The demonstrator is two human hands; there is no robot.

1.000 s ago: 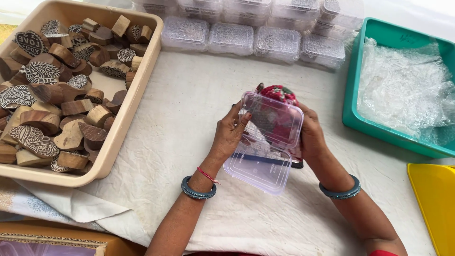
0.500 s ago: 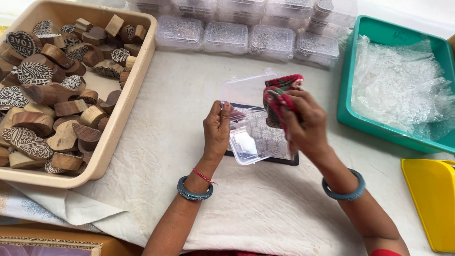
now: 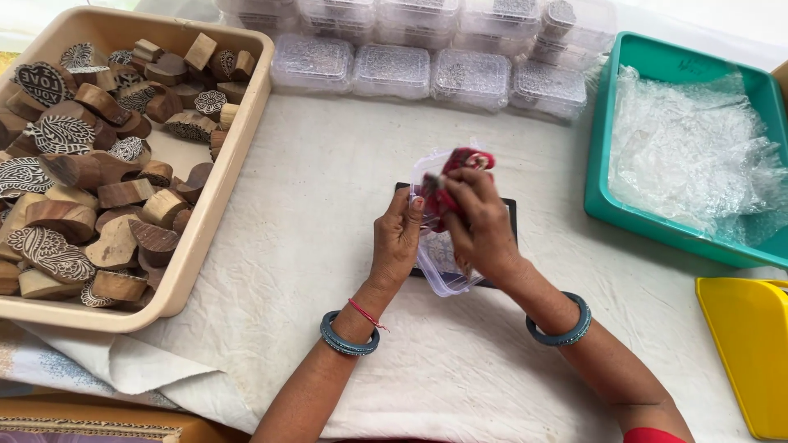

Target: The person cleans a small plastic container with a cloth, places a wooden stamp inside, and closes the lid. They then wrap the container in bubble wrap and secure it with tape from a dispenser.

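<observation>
Two hands: both are seen at the middle of the white cloth (image 3: 328, 205), closed around one clear plastic box (image 3: 439, 262).
Left hand (image 3: 396, 238): the box's left edge is gripped, with the fingers curled over it and the thumb on the near side.
Right hand (image 3: 480, 226): a red patterned rag (image 3: 455, 176) is bunched in the closed fingers and pressed into the open box.
Clear plastic box: it is held tilted above a dark flat pad (image 3: 509, 215), whose edges show at 3 o'clock and 9 o'clock of the hands; its lid is raised behind the rag at 12 o'clock.
Beige tub (image 3: 217, 201): it is set at 9 o'clock, well apart from the hands, and is filled with carved wooden printing blocks (image 3: 98, 180).
Packed clear boxes (image 3: 427, 66): they are lined up in rows at 12 o'clock, along the far edge of the cloth.
Teal tray (image 3: 603, 156): it is placed at 2 o'clock and holds crumpled clear plastic wrap (image 3: 698, 156).
Yellow tray (image 3: 743, 353): it is seen at 4 o'clock, cut off by the picture's edge.
Wrists: a grey-blue bangle is worn on each, and a red thread on the left.
</observation>
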